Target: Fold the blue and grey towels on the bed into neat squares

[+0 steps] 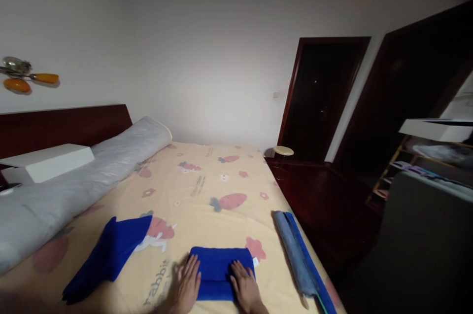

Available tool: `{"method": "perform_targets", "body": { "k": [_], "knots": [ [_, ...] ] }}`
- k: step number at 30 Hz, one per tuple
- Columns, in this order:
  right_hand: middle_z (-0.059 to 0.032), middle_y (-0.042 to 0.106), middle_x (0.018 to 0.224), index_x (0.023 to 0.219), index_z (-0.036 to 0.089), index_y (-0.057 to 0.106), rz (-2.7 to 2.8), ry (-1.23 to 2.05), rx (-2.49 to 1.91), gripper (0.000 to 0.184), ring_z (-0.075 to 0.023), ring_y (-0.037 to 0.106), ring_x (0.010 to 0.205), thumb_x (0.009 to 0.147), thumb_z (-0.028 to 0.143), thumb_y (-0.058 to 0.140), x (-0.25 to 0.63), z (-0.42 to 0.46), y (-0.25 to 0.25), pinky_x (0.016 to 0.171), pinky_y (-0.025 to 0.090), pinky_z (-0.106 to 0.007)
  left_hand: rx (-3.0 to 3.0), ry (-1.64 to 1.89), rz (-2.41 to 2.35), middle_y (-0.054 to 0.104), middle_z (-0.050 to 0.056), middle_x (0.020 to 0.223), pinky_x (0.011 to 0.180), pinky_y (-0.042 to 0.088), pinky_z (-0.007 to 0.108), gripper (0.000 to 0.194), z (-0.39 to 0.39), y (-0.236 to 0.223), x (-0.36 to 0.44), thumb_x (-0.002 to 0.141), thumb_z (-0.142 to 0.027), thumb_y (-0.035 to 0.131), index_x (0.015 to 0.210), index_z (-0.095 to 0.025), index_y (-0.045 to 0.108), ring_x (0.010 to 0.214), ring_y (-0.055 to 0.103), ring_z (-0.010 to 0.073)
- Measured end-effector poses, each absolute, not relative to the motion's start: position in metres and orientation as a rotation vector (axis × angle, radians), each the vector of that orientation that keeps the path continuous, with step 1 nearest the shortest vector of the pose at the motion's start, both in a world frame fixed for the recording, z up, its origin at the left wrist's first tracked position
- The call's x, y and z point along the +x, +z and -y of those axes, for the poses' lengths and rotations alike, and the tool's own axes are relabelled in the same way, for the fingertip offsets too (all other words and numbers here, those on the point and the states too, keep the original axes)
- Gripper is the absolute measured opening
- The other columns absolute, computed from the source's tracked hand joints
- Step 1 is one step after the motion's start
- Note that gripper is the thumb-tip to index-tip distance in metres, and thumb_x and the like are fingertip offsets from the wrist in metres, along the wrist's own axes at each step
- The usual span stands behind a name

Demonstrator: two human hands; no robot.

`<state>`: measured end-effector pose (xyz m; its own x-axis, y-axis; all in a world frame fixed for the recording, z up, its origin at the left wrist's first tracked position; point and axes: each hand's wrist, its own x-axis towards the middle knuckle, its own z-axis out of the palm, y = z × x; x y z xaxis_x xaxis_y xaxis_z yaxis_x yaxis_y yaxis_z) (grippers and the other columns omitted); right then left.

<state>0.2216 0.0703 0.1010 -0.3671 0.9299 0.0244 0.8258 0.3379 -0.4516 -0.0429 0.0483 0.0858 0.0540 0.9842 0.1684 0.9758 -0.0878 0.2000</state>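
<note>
A folded blue cloth (218, 272) is laid at the near middle of the bed, a crease being shown across its near part. Its left edge is covered by the left hand (189, 279), whose fingers are held straight and close together. The right part of the cloth is pressed by the right hand (244, 284), which is laid flat with its fingers slightly spread. A small white tag (255, 261) is seen at the cloth's right edge.

To the left, a second blue cloth (118, 250) is spread loosely on the patterned sheet (199, 205). Along the right edge of the bed, a grey-blue roll (293, 250) is placed beside a narrow blue strip (305, 257). On the far left, a white box (59, 161) is set by a long grey bolster (129, 151), in front of the dark headboard (66, 122). Beyond the bed's far right corner, a round stool (283, 150) is seen near a dark door (325, 102).
</note>
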Motion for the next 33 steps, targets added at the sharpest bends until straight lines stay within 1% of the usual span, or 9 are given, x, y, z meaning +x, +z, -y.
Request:
{"method": "perform_targets", "body": {
  "k": [3,6,9,12,15,19,24,28,33],
  "knots": [
    [-0.0052,0.045,0.148,0.142,0.029,0.047,2.424,0.645,-1.388,0.051,-0.0247,0.038,0.139,0.099,0.050,0.029,0.187,-0.065,0.104,0.115,0.029,-0.048,2.274,0.293,-1.839,0.034,0.001,0.155,0.115,0.030,0.046,0.055,-0.054,0.089,-0.006,0.093,-0.023,0.028,0.147,-0.029,0.036,0.143,0.033,0.0201],
    [-0.0052,0.045,0.148,0.142,0.030,0.046,2.447,0.667,-1.363,0.051,-0.0253,0.039,0.139,0.098,0.051,0.032,0.174,-0.068,0.097,0.113,0.032,-0.049,2.193,0.096,-1.776,0.028,0.002,0.157,0.116,0.028,0.051,0.059,-0.058,0.094,0.014,0.090,-0.023,0.030,0.148,-0.028,0.033,0.145,0.026,0.0207],
    [-0.0065,0.042,0.150,0.140,0.029,0.050,2.343,0.582,-1.575,0.052,-0.0271,0.036,0.140,0.097,0.052,0.032,0.192,-0.082,0.088,0.113,0.030,-0.053,2.110,0.021,-1.884,0.026,0.003,0.158,0.115,0.024,0.056,0.058,-0.060,0.098,0.004,0.092,-0.035,0.028,0.149,-0.028,0.030,0.146,0.024,0.0229],
    [-0.0078,0.043,0.149,0.137,0.027,0.053,2.209,0.445,-1.802,0.050,-0.0287,0.036,0.140,0.095,0.044,0.035,0.232,-0.098,0.082,0.112,0.030,-0.055,2.059,-0.010,-2.050,0.026,0.004,0.158,0.115,0.022,0.056,0.058,-0.060,0.097,-0.029,0.092,-0.039,0.028,0.149,-0.028,0.029,0.146,0.023,0.0238],
    [-0.0081,0.044,0.148,0.137,0.027,0.054,2.174,0.376,-1.857,0.049,-0.0294,0.037,0.139,0.094,0.042,0.036,0.268,-0.103,0.080,0.112,0.031,-0.055,2.053,0.024,-2.180,0.033,0.003,0.156,0.114,0.026,0.053,0.055,-0.057,0.088,-0.064,0.092,-0.034,0.030,0.147,-0.029,0.036,0.144,0.029,0.0229],
    [-0.0075,0.040,0.150,0.139,0.025,0.052,2.197,0.388,-1.814,0.051,-0.0277,0.034,0.141,0.096,0.043,0.031,0.279,-0.087,0.083,0.114,0.028,-0.054,2.175,0.295,-2.288,0.042,0.002,0.151,0.113,0.030,0.049,0.051,-0.051,0.075,-0.090,0.094,-0.027,0.029,0.142,-0.030,0.045,0.142,0.035,0.0228],
    [-0.0044,0.038,0.152,0.139,0.026,0.052,2.332,0.470,-1.507,0.048,-0.0248,0.035,0.141,0.098,0.039,0.029,0.240,-0.055,0.088,0.115,0.030,-0.046,2.501,0.495,-1.891,0.043,-0.001,0.151,0.112,0.037,0.041,0.051,-0.041,0.071,-0.066,0.096,-0.027,0.032,0.146,-0.035,0.037,0.137,0.042,0.0207],
    [-0.0045,0.044,0.148,0.133,0.026,0.057,2.450,0.468,-1.341,0.044,-0.0250,0.045,0.134,0.093,0.027,0.039,0.214,-0.041,0.079,0.111,0.035,-0.042,2.782,0.453,-1.500,0.051,-0.002,0.145,0.111,0.042,0.035,0.058,-0.031,0.058,-0.026,0.091,-0.018,0.038,0.146,-0.036,0.038,0.131,0.051,0.0187],
    [-0.0060,0.049,0.144,0.140,0.024,0.050,2.531,0.245,-1.188,0.058,-0.0239,0.050,0.130,0.084,0.013,0.044,0.232,-0.036,0.053,0.104,0.044,-0.036,2.976,0.487,-1.455,0.051,-0.005,0.145,0.108,0.045,0.025,0.075,-0.022,0.041,-0.023,0.083,-0.001,0.039,0.150,-0.033,0.027,0.128,0.052,0.0123]
  ]
}}
